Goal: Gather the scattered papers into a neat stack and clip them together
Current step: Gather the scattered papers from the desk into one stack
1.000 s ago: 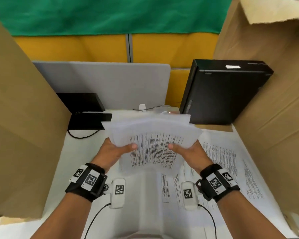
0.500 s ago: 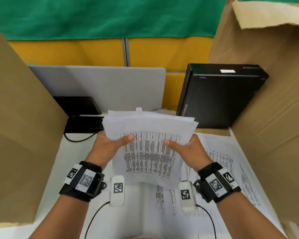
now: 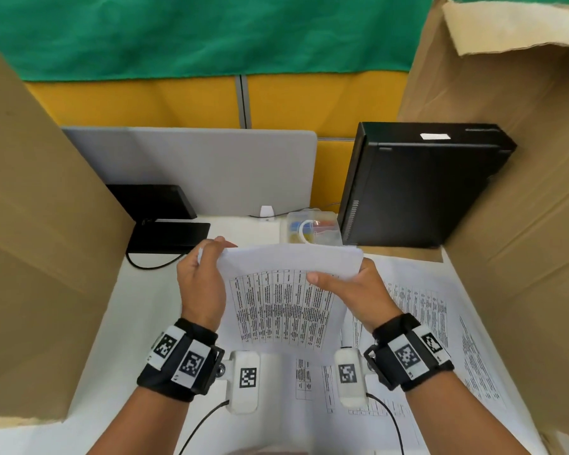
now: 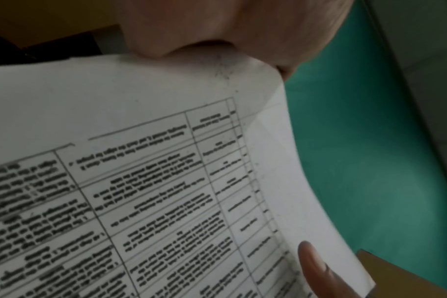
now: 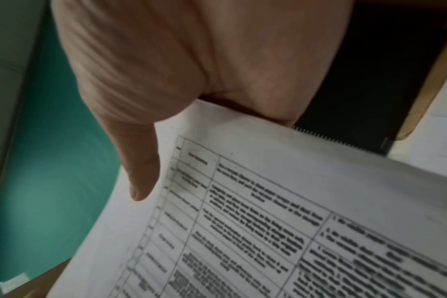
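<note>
**Stack squared between both hands**

The left hand [image 3: 201, 284] is curled round the upper left corner of the white printed paper stack [image 3: 289, 303]. The right hand [image 3: 352, 290] pinches the opposite edge, thumb on top, probably to align the edges.

bare forearms; black wrist bands [image 3: 181, 362] with square black-white markers; white camera units [image 3: 243, 382] with black cables [image 3: 201, 425]

A white tabletop [image 3: 151, 290] is flanked by tall brown cardboard panels [image 3: 40, 224]; a grey fabric divider [image 3: 211, 169] is set at its far edge; behind, a yellow partition wall [image 3: 165, 100] is topped by green cloth [image 3: 194, 34]; even lighting is seen.
</note>
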Demonstrator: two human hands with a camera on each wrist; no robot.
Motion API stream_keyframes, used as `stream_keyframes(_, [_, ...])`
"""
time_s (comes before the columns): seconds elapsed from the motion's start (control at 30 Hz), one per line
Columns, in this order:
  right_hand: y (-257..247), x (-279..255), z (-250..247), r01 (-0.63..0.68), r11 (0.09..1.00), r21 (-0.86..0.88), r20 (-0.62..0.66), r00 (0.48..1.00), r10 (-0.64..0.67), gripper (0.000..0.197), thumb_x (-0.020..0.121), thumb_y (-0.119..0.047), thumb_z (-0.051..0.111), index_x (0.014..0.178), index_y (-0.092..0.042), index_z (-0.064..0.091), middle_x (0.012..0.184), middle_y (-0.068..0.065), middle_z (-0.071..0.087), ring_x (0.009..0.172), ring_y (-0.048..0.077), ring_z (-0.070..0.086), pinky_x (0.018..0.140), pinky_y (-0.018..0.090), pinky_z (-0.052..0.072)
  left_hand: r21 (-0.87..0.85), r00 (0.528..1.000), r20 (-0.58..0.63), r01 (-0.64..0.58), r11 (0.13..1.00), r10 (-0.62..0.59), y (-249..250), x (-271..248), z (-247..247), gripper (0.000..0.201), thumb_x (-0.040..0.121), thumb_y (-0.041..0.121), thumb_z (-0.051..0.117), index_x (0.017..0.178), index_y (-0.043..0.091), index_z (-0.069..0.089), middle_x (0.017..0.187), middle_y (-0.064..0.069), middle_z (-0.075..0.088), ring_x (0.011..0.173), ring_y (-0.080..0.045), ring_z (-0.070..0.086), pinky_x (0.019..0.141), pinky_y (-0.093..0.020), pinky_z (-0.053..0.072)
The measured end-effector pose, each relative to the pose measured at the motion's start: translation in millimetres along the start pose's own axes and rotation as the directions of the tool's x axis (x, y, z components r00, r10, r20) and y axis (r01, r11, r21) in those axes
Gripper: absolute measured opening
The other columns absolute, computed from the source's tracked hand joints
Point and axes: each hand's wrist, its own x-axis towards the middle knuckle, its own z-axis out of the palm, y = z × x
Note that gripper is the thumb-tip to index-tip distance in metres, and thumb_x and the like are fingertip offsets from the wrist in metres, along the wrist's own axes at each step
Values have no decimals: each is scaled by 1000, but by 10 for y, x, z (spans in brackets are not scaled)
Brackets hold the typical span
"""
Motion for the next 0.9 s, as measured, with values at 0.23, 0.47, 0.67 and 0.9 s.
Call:
stream_keyframes(0.23, [82, -48, -16, -58, 998, -33, 4, 998, 58, 31, 76, -15, 85, 99, -31, 72, 97, -9, 80, 97, 8, 74, 84, 27, 59, 22, 992, 122, -20, 1000, 17, -95, -9, -160, 43, 72, 55, 67, 100, 22, 69, 101, -6, 69, 93, -22, 62, 86, -37, 47])
stream_keyframes(0.47, [117, 8, 101, -89, 995, -49, -11, 996, 89, 31, 77, -29, 85, 105, -30, 73, 109, -6, 78, 107, 13, 72, 101, 44, 54, 240, 925, 277, 195, 951, -260, -299, -25, -264, 65, 52, 47, 92, 110, 27, 71, 111, -1, 76, 108, -21, 70, 97, -48, 51])
stream_keyframes(0.67, [164, -87, -34, -122, 992, -25, -111, 987, 119, 57, 64, -45, 91, 109, -22, 66, 102, -4, 76, 102, 16, 72, 87, 32, 58, 127, 921, 364, 95, 987, -136, -99, -76, -261, 49, 47, 45, 92, 92, 30, 79, 100, -1, 79, 96, -18, 74, 82, -30, 58])
stream_keyframes(0.9, [588, -170, -22, -394, 901, -184, -120, 918, 377, 69, 82, -41, 79, 133, -9, 46, 128, 3, 63, 99, 10, 61, 84, 20, 48, 429, 835, 285, 329, 841, -472, -871, -393, -393, 49, 60, 20, 90, 104, 26, 67, 96, 9, 76, 90, -3, 69, 100, -36, 47])
